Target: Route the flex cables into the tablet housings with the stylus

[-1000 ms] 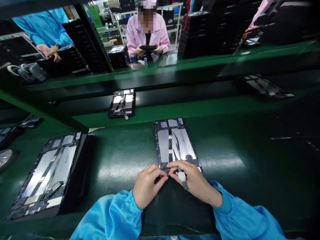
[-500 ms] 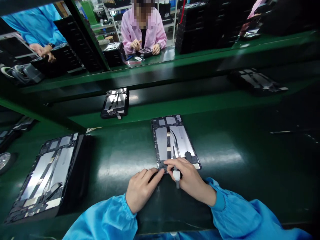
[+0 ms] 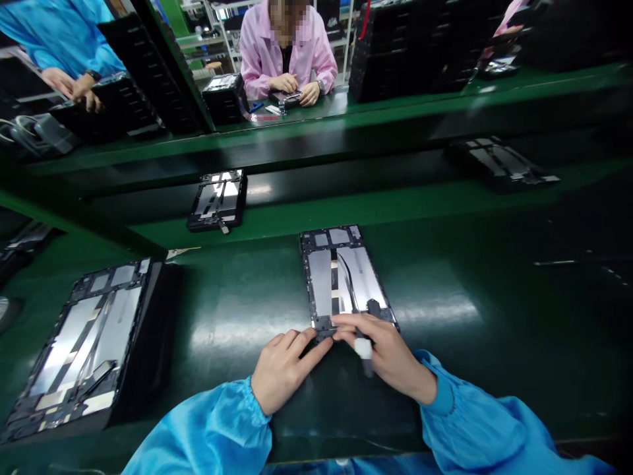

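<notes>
The right hand (image 3: 383, 353) closes its fingers on a white-handled tool (image 3: 363, 348) at the near edge of a tablet frame (image 3: 341, 277) on the table (image 3: 445, 369). The left hand's (image 3: 289, 373) fingers touch that edge (a slip could nick the thin cable (image 3: 347, 280)).

Two hands on one central tablet frame (image 3: 341, 277): one left hand (image 3: 289, 373), one right hand (image 3: 388, 356), with one white-handled tool (image 3: 363, 348). Left of that frame, one near tablet frame (image 3: 84, 349), possibly one more dim tablet frame (image 3: 22, 244), too dark to tell. Beyond it, two far tablet frames (image 3: 217, 201) (image 3: 502, 165), then two stacks of black trays (image 3: 395, 53) (image 3: 153, 72), one pink-sleeved co-worker (image 3: 287, 53) and one blue-sleeved co-worker (image 3: 59, 33).
</notes>
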Tool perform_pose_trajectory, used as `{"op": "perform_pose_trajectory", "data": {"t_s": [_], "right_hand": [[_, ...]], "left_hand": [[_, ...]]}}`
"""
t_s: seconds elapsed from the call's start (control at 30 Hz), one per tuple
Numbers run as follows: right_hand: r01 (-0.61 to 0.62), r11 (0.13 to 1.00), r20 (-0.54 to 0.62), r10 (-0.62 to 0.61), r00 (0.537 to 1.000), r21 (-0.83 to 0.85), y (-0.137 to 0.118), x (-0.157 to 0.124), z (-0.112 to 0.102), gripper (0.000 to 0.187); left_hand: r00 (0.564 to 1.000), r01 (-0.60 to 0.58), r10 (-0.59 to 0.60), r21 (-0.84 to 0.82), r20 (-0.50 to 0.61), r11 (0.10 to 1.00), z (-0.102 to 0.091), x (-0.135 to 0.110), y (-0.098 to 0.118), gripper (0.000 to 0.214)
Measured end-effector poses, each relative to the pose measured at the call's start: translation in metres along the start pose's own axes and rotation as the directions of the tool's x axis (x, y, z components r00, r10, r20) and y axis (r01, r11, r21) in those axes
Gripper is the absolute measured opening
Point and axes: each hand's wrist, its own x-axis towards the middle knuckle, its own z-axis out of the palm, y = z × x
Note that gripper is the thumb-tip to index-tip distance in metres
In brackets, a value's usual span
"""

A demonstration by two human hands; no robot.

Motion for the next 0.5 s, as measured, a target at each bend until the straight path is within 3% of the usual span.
{"op": "perform_pose_trajectory", "data": {"t_s": [0.13, 0.3, 0.5], "right_hand": [[-0.115, 0.979, 0.018, 0.113, 0.993, 0.169, -0.003, -0.015, -0.011, 0.031], [-0.282, 0.930, 0.054, 0.277, 0.959, 0.234, -0.002, -0.023, -0.002, 0.018], [-0.230, 0.968, 0.007, 0.230, 0.973, 0.099, -0.001, -0.018, 0.000, 0.016]], "left_hand": [[0.997, 0.081, -0.080, -0.084, 0.013, 0.993, 0.002, 0.002, 0.004, 0.032], [0.996, 0.091, -0.090, -0.116, 0.014, 0.989, 0.002, 0.002, 0.005, 0.032], [0.996, 0.089, -0.091, -0.111, -0.010, 0.990, 0.003, 0.001, 0.005, 0.033]]}}
